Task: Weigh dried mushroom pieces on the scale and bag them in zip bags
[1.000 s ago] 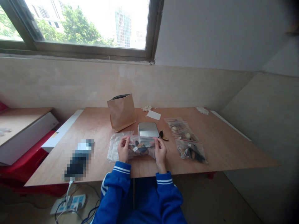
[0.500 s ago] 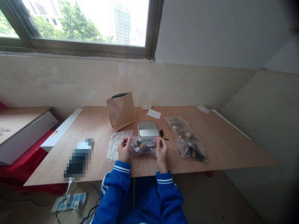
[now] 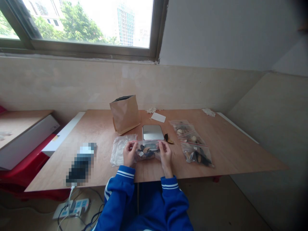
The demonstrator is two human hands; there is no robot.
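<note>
Fingers of the left hand (image 3: 129, 154) and right hand (image 3: 165, 153) pinch the ends of a zip bag of shells (image 3: 147, 150), long axis left-right. Its label (image 3: 141, 154) is unreadable.

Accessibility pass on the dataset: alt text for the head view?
A person's left hand and right hand hold a zip-top bag of shells at a plywood table. More shell-filled zip-top bags lie to the right; a kraft paper bag stands behind.

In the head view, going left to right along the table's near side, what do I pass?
pixelated object → clear plastic bag → left hand → zip bag of shells → right hand → filled zip bag
</note>
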